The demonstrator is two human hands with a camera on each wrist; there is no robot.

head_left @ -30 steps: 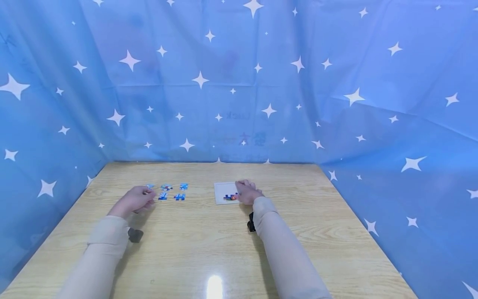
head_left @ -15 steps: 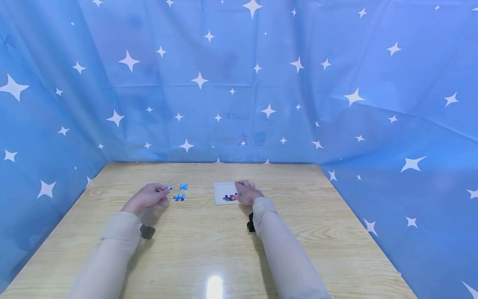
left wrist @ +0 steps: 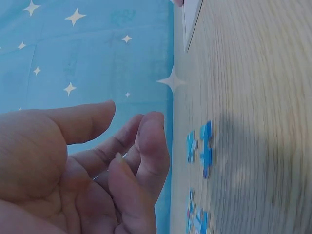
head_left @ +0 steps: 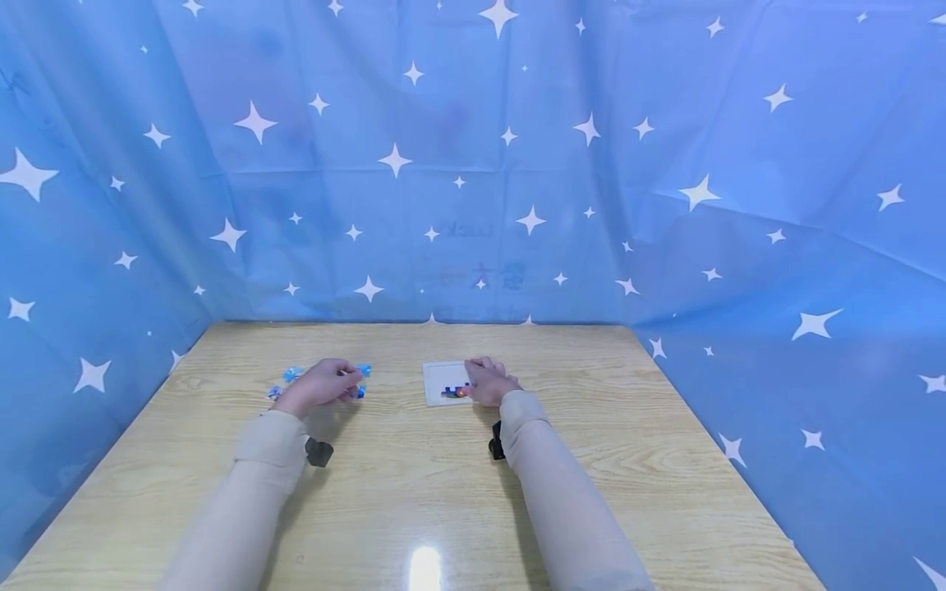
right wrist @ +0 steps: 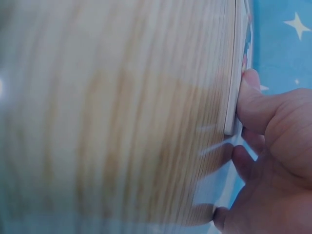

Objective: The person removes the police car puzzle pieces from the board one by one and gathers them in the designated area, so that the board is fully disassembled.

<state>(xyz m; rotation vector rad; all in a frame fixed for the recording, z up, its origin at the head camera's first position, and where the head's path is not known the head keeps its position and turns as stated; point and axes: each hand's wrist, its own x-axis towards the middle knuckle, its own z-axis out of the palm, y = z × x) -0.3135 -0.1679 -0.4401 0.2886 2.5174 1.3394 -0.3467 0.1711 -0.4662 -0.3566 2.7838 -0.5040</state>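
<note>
My left hand (head_left: pixel 328 382) hovers over a group of blue jigsaw pieces (head_left: pixel 293 373) on the left of the table, covering some of them in the head view. Nothing is between its loosely bent thumb and fingers in the left wrist view, where several pieces (left wrist: pixel 206 146) lie flat on the wood beyond. At the middle, my right hand (head_left: pixel 490 382) holds the right side of a white puzzle tray (head_left: pixel 436 376). Its thumb (right wrist: pixel 250 95) presses on the tray's edge. A few joined, colourful pieces (head_left: pixel 453 391) lie along the tray's near side, partly hidden by that hand.
The wooden table (head_left: pixel 414 468) carries the tray and pieces. A blue curtain with white stars (head_left: pixel 451 205) stands behind it and along both sides. Dark wrist cameras sit under both sleeves, the left one (head_left: pixel 319 452) close over the wood.
My left hand has moved right across the loose pieces, uncovering those on the left and covering those in the middle. My right hand and the tray have stayed in place.
</note>
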